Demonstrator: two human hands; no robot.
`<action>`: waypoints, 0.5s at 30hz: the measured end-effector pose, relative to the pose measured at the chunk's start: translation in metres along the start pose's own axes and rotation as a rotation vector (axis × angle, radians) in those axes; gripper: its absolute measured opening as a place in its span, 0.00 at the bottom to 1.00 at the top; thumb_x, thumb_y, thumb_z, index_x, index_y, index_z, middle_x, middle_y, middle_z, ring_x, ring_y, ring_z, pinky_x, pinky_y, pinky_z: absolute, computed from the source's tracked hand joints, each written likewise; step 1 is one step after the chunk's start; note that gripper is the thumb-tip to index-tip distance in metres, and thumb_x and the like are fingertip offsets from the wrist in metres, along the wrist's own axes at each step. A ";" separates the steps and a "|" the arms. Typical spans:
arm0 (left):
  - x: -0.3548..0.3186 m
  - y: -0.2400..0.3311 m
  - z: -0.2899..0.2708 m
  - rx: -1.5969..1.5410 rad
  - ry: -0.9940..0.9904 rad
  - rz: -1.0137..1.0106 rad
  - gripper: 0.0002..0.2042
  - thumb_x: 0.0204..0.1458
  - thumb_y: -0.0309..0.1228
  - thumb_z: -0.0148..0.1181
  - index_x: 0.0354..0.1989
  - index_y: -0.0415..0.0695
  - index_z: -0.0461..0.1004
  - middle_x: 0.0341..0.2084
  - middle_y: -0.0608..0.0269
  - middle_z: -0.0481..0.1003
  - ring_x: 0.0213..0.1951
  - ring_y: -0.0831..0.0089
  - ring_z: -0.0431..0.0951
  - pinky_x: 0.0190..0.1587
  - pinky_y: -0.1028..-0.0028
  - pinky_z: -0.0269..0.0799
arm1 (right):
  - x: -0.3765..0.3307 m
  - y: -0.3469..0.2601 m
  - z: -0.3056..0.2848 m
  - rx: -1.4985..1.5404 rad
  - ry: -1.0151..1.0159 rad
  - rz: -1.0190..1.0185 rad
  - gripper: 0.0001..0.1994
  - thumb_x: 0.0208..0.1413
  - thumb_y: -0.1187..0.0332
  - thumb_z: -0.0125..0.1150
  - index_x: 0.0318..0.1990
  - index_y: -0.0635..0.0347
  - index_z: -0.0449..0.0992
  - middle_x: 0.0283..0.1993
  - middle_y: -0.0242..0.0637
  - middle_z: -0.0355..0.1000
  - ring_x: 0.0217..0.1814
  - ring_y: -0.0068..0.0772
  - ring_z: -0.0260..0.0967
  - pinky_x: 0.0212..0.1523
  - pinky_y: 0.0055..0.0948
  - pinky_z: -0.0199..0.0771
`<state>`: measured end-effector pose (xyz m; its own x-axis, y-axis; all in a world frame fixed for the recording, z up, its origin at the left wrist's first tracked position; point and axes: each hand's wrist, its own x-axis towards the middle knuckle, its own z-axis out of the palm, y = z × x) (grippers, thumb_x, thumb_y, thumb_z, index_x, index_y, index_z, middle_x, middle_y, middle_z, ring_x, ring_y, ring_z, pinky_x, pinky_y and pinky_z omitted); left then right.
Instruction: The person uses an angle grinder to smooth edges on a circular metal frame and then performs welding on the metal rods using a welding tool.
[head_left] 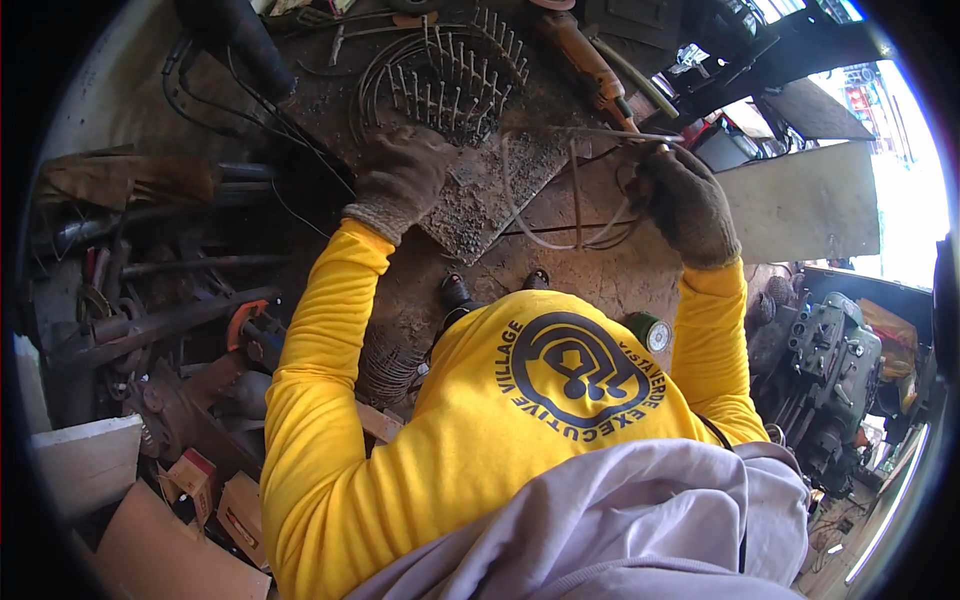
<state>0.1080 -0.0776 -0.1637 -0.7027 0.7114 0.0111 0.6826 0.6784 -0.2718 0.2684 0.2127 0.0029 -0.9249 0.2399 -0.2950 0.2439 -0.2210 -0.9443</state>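
My right hand [687, 207], in a dark brown work glove, is closed on the upper right end of a thin bent metal wire frame [577, 195]. The frame has a rounded lower side and a rusty crossbar, and hangs partly over the corner of a dirty metal worktable [535, 187]. On the table's left edge rests my left hand [405, 172], gloved alike, its fingers mostly hidden beneath it. Just beyond it stands a jig of several upright metal pegs [450, 95], with a coil of wire [372, 88] beside it.
An orange-brown angle grinder [590, 70] lies at the far right of the table. A pale board [805, 200] is to the right, above a green-grey machine [830, 345]. Scrap metal, pipes [150, 330] and cardboard boxes [190, 480] crowd the left. A round can [652, 332] stands on the floor.
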 end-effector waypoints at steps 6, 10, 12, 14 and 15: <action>-0.002 -0.052 0.007 -0.327 0.318 0.066 0.09 0.58 0.33 0.61 0.47 0.59 0.77 0.39 0.63 0.79 0.45 0.63 0.81 0.48 0.56 0.80 | 0.032 0.005 0.040 -0.199 -0.141 0.177 0.17 0.74 0.61 0.54 0.56 0.66 0.77 0.37 0.32 0.74 0.33 0.21 0.74 0.35 0.23 0.77; -0.010 -0.053 0.002 -0.351 0.350 -0.067 0.12 0.58 0.33 0.62 0.51 0.53 0.79 0.40 0.59 0.79 0.45 0.62 0.82 0.51 0.61 0.78 | 0.073 0.015 0.057 -0.403 -0.268 0.171 0.14 0.73 0.63 0.53 0.54 0.63 0.79 0.37 0.31 0.74 0.32 0.18 0.72 0.31 0.21 0.72; -0.019 -0.047 -0.015 -0.711 0.781 -0.109 0.16 0.55 0.35 0.66 0.52 0.48 0.78 0.46 0.56 0.80 0.52 0.64 0.81 0.48 0.58 0.79 | 0.096 0.027 0.060 -0.643 -0.329 0.032 0.13 0.72 0.64 0.54 0.51 0.59 0.82 0.33 0.28 0.72 0.28 0.15 0.68 0.28 0.20 0.68; -0.039 -0.015 -0.044 -0.874 0.774 -0.164 0.19 0.55 0.37 0.67 0.54 0.46 0.77 0.49 0.55 0.79 0.54 0.62 0.79 0.50 0.57 0.78 | 0.110 0.035 0.058 -0.600 -0.332 0.073 0.12 0.72 0.64 0.54 0.50 0.58 0.82 0.31 0.27 0.71 0.27 0.14 0.67 0.26 0.20 0.66; -0.046 0.005 -0.056 -1.032 0.767 -0.235 0.22 0.55 0.39 0.68 0.56 0.45 0.76 0.53 0.53 0.78 0.57 0.60 0.78 0.52 0.56 0.76 | 0.116 0.037 0.057 -0.565 -0.347 0.110 0.12 0.71 0.63 0.54 0.49 0.56 0.83 0.29 0.25 0.70 0.25 0.14 0.65 0.25 0.19 0.65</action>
<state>0.1552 -0.0963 -0.1117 -0.7664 0.2481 0.5926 0.6394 0.3832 0.6665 0.1536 0.1784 -0.0579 -0.9029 -0.0941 -0.4194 0.3705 0.3241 -0.8704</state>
